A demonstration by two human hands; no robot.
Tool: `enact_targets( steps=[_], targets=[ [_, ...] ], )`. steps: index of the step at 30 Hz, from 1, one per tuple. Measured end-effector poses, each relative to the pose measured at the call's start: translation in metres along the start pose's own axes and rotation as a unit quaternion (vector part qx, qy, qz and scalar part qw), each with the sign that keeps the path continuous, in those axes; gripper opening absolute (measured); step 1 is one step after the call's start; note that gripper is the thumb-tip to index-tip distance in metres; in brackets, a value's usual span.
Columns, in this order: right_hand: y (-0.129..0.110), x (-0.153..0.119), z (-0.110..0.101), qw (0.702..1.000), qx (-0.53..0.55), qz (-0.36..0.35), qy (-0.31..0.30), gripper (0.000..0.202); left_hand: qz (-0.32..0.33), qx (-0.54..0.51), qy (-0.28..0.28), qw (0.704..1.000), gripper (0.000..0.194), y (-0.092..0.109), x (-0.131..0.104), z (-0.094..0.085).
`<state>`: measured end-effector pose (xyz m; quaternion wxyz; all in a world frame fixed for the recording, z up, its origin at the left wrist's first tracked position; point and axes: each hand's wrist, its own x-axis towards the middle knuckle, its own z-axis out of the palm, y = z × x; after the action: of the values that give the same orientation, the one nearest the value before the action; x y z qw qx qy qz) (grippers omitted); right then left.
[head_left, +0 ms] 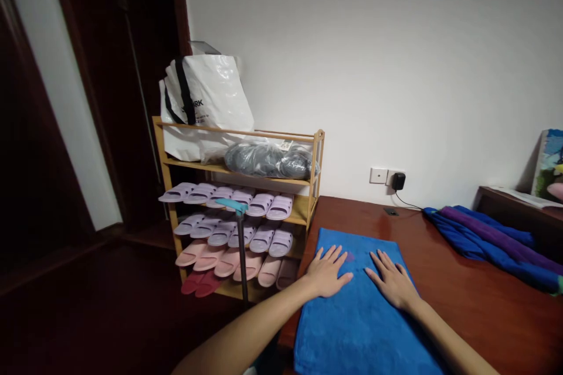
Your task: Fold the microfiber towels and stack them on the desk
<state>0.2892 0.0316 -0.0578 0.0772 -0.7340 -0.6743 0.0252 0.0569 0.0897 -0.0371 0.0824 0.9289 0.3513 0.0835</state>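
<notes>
A blue cloth (352, 328) lies flat and lengthwise on the reddish-brown wooden table (479, 299), with a small purple patch near its far end. My left hand (326, 272) rests palm down on the cloth's left part, fingers spread. On the right part, my right hand (393, 281) also lies palm down with its fingers apart. Bare cloth shows between the two hands, and neither holds anything. Further right on the table is a bunched blue and purple cloth (492, 240), touched by neither hand.
Left of the table stands a wooden rack (314, 187) with several slippers (263, 238) and a white bag (215, 91). A pole with a light-blue head (233, 205) stands before it. A black plug (398, 181) sits in the wall socket.
</notes>
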Motion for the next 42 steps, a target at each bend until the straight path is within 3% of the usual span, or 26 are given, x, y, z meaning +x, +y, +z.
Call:
enact_targets(
  steps=[8,14,27,42],
  targets=[
    [0.013,0.041,-0.001,1.0,0.007,-0.003,0.0,0.074,-0.003,-0.006,0.002,1.0,0.071,-0.021,0.04,-0.002],
    [0.021,0.054,-0.001,1.0,0.011,-0.003,-0.001,0.074,0.001,-0.017,-0.008,1.0,0.071,-0.031,0.056,-0.002],
    [0.05,0.046,0.0,0.999,0.011,0.044,0.004,0.073,-0.044,-0.01,-0.01,0.999,0.074,-0.031,0.056,-0.001],
    [0.052,0.046,0.004,0.999,0.012,0.046,0.011,0.073,-0.046,-0.006,-0.02,0.999,0.075,-0.028,0.053,-0.003]
  ],
)
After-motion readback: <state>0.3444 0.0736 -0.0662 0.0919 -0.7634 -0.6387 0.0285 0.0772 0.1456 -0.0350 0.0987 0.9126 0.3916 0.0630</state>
